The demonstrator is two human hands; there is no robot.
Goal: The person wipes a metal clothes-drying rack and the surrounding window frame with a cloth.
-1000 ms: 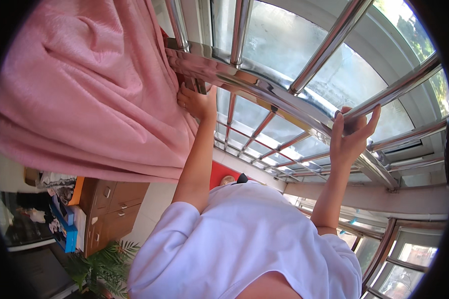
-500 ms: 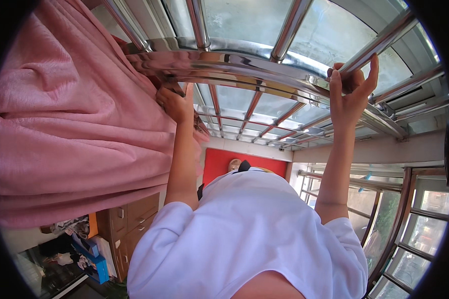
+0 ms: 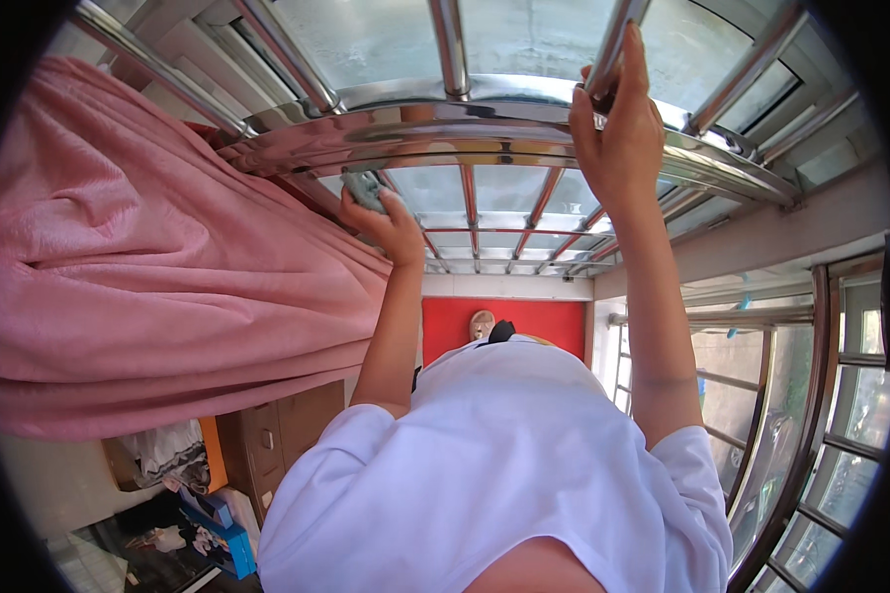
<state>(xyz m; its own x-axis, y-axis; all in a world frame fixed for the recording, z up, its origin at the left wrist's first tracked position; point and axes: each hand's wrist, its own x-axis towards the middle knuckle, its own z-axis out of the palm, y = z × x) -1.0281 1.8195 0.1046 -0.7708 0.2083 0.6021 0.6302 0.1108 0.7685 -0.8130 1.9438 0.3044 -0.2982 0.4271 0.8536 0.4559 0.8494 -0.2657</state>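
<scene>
My left hand [image 3: 398,229] is closed around a crumpled grey-green cloth [image 3: 364,190], just below a curved shiny metal rail [image 3: 415,144] and beside the pink curtain [image 3: 129,287]. The cloth is up close to the rail's underside; I cannot tell whether they touch. Higher up and to the right, my right hand [image 3: 623,148] is wrapped around an upright metal bar [image 3: 618,38] just above the rail. Its thumb is on the near side, one finger points up along the bar, and the other fingertips are partly hidden behind it.
Behind the bars are window panes [image 3: 366,44]. A lower metal grille [image 3: 509,235] extends beneath the rail, above a red floor covering [image 3: 450,321]. Brown drawers [image 3: 267,440] and a blue box [image 3: 229,544] are at lower left. More barred windows [image 3: 742,376] stand at right.
My right hand has shifted left, apparently to a different bar. My left hand has come away from the curtain's edge and lower, and the cloth in it now shows clearly. The view has turned slightly.
</scene>
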